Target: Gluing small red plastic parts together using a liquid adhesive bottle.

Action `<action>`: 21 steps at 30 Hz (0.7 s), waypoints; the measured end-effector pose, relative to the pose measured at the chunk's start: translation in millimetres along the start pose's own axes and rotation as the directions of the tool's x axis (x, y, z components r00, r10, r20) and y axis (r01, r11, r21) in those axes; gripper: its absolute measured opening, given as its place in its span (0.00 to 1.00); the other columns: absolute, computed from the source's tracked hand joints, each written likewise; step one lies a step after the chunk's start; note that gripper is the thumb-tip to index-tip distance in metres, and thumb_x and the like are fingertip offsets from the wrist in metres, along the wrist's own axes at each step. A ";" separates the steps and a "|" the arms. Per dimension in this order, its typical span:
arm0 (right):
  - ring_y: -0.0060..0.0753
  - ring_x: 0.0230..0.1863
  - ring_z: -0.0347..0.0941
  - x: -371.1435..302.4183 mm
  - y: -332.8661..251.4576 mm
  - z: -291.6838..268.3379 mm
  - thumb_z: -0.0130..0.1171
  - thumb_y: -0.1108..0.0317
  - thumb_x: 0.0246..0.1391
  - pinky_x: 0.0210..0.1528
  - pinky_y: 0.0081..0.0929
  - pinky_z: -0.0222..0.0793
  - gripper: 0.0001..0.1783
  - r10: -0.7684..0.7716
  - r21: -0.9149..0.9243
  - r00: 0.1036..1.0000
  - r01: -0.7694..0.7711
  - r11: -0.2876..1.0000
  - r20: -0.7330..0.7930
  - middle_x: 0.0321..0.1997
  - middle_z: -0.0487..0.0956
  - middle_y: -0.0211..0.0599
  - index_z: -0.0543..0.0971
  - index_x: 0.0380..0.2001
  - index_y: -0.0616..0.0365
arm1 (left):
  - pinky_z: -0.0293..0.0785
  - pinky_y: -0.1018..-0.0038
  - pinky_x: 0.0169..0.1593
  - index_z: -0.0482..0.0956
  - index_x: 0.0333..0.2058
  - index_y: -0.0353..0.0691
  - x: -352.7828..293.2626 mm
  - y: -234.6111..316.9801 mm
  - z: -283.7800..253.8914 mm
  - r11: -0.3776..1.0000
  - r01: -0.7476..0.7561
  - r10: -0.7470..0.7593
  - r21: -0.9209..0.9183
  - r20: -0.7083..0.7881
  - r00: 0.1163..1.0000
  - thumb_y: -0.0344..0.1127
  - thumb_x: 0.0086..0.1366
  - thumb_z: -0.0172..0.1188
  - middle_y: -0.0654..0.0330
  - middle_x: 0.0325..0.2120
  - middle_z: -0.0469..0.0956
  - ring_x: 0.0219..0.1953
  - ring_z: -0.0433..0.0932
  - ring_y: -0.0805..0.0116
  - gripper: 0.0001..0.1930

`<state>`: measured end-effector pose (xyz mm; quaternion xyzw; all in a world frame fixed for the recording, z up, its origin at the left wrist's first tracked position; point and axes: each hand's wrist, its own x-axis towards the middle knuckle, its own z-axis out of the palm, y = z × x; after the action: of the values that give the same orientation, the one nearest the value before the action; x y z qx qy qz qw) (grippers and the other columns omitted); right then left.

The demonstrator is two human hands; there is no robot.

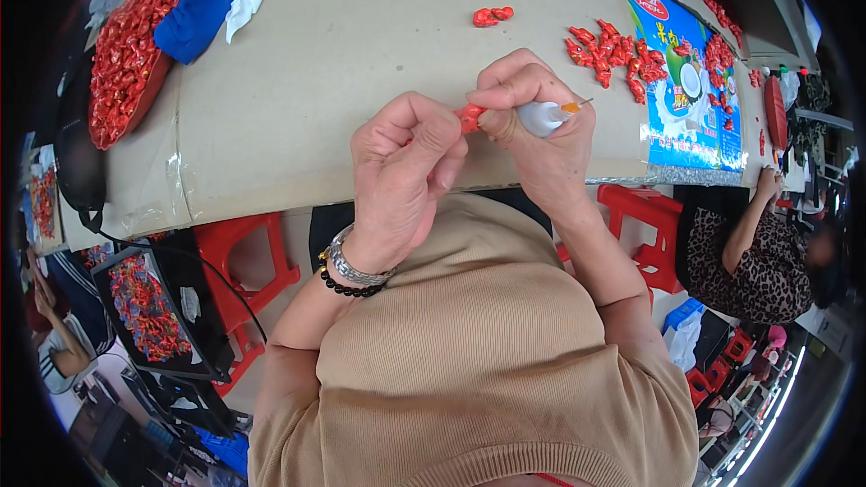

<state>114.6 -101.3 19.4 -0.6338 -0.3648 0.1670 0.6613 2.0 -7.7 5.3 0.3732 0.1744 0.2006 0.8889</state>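
Note:
Between my two hands is a small red plastic figure [470, 117], held just above the table's near edge. My left hand [406, 149] pinches its left side, with a metal watch and a black bead bracelet on that wrist. The thumb and forefinger of my right hand [541, 140] grip its other side. Tucked in the same right palm is a white squeeze bottle [539, 118] with an orange collar and a thin needle tip pointing right. My fingers cover much of the figure.
A heaped tray of red figures [131, 63] stands at the left, with a blue cloth [200, 4] over its edge. More loose red figures [613, 50] lie right, beside a blue printed sheet [690, 81]. Red stools [239, 257] stand below the table. A co-worker [749, 252] sits at right.

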 end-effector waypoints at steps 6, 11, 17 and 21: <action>0.21 0.28 0.72 11.4 -0.2 -7.5 0.70 0.76 0.38 0.28 0.19 0.67 0.10 -0.350 -0.282 0.937 0.340 0.897 0.014 0.31 0.74 0.31 0.81 0.28 0.58 | 0.56 0.85 0.19 0.76 0.35 0.35 5.1 3.6 1.2 0.977 -0.146 0.143 0.158 0.027 0.989 0.34 0.64 0.59 0.64 0.23 0.77 0.17 0.62 0.85 0.08; 0.22 0.29 0.71 0.1 -14.5 -8.3 0.70 0.69 0.43 0.32 0.18 0.67 0.12 -0.162 -0.190 0.985 0.149 0.971 -0.056 0.33 0.75 0.34 0.80 0.31 0.63 | 0.63 0.87 0.23 0.76 0.40 0.33 0.5 8.8 3.9 0.838 -0.286 0.309 0.465 0.028 0.951 0.28 0.62 0.61 0.62 0.31 0.82 0.22 0.67 0.87 0.09; 0.26 0.26 0.75 -7.6 -6.0 -5.7 0.71 0.67 0.41 0.26 0.21 0.69 0.11 -0.158 -0.188 0.985 0.144 0.972 -0.064 0.26 0.79 0.34 0.81 0.26 0.61 | 0.68 0.87 0.29 0.77 0.40 0.34 -1.3 3.6 3.7 0.775 -0.341 0.386 0.532 0.028 0.922 0.27 0.59 0.63 0.62 0.29 0.82 0.28 0.74 0.85 0.10; 0.27 0.25 0.75 -10.7 -4.0 -2.9 0.69 0.69 0.42 0.26 0.22 0.69 0.09 -0.166 -0.200 0.982 0.146 0.969 -0.085 0.24 0.79 0.35 0.80 0.25 0.61 | 0.70 0.86 0.31 0.79 0.38 0.34 -2.6 0.0 -5.8 0.670 -0.391 0.442 0.631 0.083 0.893 0.26 0.57 0.65 0.61 0.29 0.82 0.29 0.76 0.83 0.10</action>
<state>108.4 -111.2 20.6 -0.6717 -0.3940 0.0461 0.6257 -2.8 -5.5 1.9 0.6716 0.1756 0.3416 0.6335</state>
